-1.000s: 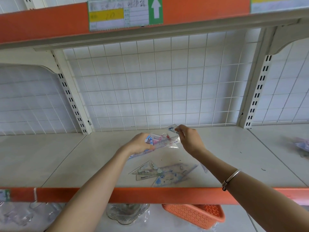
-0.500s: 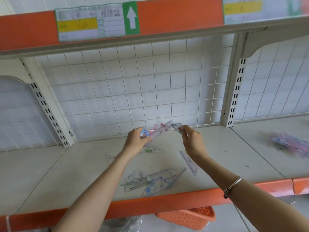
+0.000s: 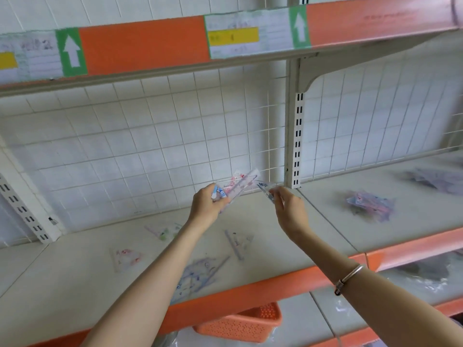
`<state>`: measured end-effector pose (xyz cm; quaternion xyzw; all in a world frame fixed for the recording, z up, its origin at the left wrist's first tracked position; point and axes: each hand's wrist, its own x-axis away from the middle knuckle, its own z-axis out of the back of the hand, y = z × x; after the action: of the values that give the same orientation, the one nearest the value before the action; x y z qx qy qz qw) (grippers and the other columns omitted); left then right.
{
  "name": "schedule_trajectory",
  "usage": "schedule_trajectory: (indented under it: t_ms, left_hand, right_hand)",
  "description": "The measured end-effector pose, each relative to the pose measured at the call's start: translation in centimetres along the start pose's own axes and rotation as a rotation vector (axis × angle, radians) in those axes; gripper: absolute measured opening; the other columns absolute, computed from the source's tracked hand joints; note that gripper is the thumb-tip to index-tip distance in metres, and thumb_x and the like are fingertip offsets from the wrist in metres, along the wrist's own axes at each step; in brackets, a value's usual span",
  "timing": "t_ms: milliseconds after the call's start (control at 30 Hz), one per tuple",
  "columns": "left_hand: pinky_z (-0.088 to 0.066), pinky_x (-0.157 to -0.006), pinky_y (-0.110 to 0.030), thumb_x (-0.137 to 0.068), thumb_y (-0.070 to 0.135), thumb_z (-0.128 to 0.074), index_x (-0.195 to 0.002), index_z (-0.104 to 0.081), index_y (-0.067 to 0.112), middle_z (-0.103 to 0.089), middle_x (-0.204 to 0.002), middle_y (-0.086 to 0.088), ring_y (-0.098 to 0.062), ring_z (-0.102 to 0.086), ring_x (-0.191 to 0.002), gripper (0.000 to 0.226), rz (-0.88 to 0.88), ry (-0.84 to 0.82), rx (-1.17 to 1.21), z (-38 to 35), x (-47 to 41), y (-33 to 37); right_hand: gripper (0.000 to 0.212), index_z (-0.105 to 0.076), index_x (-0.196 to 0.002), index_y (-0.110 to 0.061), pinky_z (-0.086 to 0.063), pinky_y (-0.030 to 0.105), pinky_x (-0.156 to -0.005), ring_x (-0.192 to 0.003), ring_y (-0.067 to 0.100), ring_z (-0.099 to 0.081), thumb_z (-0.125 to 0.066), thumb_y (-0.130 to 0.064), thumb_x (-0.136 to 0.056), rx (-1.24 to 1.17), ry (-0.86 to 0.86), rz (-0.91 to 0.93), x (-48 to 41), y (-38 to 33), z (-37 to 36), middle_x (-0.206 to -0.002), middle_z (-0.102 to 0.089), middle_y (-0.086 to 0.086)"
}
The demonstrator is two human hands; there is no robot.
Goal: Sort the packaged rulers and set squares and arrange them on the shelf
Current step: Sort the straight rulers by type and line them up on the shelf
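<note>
Sorting step, mid-air over shelf [image 3: 325, 196].
L hand [image 3: 206, 207] grips ruler packs [image 3: 239, 186], R hand [image 3: 292, 212] pinches set-square pkg [image 3: 266, 190]; next prob. needs matching pile for each.

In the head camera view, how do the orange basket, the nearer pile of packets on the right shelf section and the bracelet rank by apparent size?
1. orange basket, though the shelf edge hides part of it
2. pile of packets
3. bracelet, smallest despite being close to the camera

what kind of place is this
Likely a shop or stockroom: metal shelving with orange edge strips, printed shelf labels with green arrows, and a wire grid back panel.
</note>
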<state>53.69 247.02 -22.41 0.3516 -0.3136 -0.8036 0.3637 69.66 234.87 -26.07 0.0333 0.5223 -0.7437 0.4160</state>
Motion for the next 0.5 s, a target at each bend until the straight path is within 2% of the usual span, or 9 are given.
schedule_trajectory:
  t_ms: [133,200,233,333,400,467,500]
  left_hand:
    - [-0.037,-0.051,-0.017,-0.078,0.016,-0.075,-0.077,-0.059,0.008,-0.060,-0.069,0.002,-0.014,-0.050,-0.058,0.017,-0.010,-0.012,0.048,-4.0,-0.2,3.0]
    - [-0.041,-0.052,-0.018,-0.078,0.013,-0.075,-0.071,-0.056,0.013,-0.059,-0.065,0.002,-0.003,-0.051,-0.050,0.020,-0.011,-0.016,0.098,-6.1,-0.2,4.8]
    - [-0.038,-0.049,-0.013,-0.078,0.011,-0.075,-0.071,-0.056,0.011,-0.059,-0.064,0.002,0.000,-0.050,-0.047,0.020,-0.016,-0.016,0.110,-7.2,-0.2,5.7]
    - [-0.034,-0.046,-0.009,-0.078,0.009,-0.074,-0.084,-0.058,0.003,-0.058,-0.072,0.000,-0.001,-0.049,-0.053,0.019,-0.031,-0.003,0.128,-10.4,-0.2,8.2]
    - [-0.033,-0.049,-0.006,-0.078,0.011,-0.075,-0.103,-0.055,0.008,-0.057,-0.088,0.002,-0.011,-0.050,-0.072,0.032,-0.037,-0.007,0.139,-12.6,-0.4,9.9]
    - [-0.036,-0.056,-0.005,-0.079,0.011,-0.074,-0.116,-0.048,0.017,-0.057,-0.101,0.004,-0.019,-0.052,-0.082,0.045,-0.070,-0.024,0.152,-14.8,-0.6,11.4]
    - [-0.041,-0.061,-0.011,-0.079,0.010,-0.073,-0.119,-0.046,0.023,-0.058,-0.103,0.002,-0.022,-0.056,-0.084,0.050,-0.095,-0.035,0.158,-15.9,-0.8,12.2]
  right_hand:
    - [0.020,-0.065,-0.097,-0.004,-0.032,0.029,-0.059,-0.065,0.026,-0.050,-0.045,-0.006,-0.095,0.006,0.044,-0.015,-0.9,2.3,3.8,-0.078,-0.066,0.016]
    - [0.019,-0.065,-0.095,-0.004,-0.035,0.031,-0.059,-0.063,0.026,-0.050,-0.046,-0.005,-0.095,0.008,0.055,-0.027,-1.4,3.6,5.9,-0.076,-0.066,0.018]
    - [0.019,-0.065,-0.096,-0.004,-0.037,0.033,-0.060,-0.065,0.029,-0.053,-0.046,-0.006,-0.094,0.010,0.059,-0.035,-1.7,4.2,7.0,-0.078,-0.067,0.018]
    - [0.020,-0.065,-0.098,-0.003,-0.034,0.031,-0.061,-0.075,0.033,-0.060,-0.046,-0.007,-0.095,0.029,0.068,-0.052,-2.5,6.1,10.3,-0.084,-0.070,0.017]
    - [0.020,-0.065,-0.097,-0.005,-0.029,0.031,-0.058,-0.070,0.030,-0.055,-0.045,-0.008,-0.096,0.063,0.078,-0.063,-3.0,7.4,12.4,-0.082,-0.068,0.016]
    - [0.021,-0.065,-0.097,-0.008,-0.035,0.035,-0.059,-0.071,0.030,-0.056,-0.044,-0.009,-0.096,0.073,0.086,-0.078,-3.7,8.8,14.4,-0.081,-0.068,0.015]
    - [0.021,-0.065,-0.096,-0.008,-0.039,0.036,-0.062,-0.073,0.031,-0.058,-0.045,-0.008,-0.095,0.066,0.086,-0.084,-4.0,9.6,15.3,-0.081,-0.068,0.014]
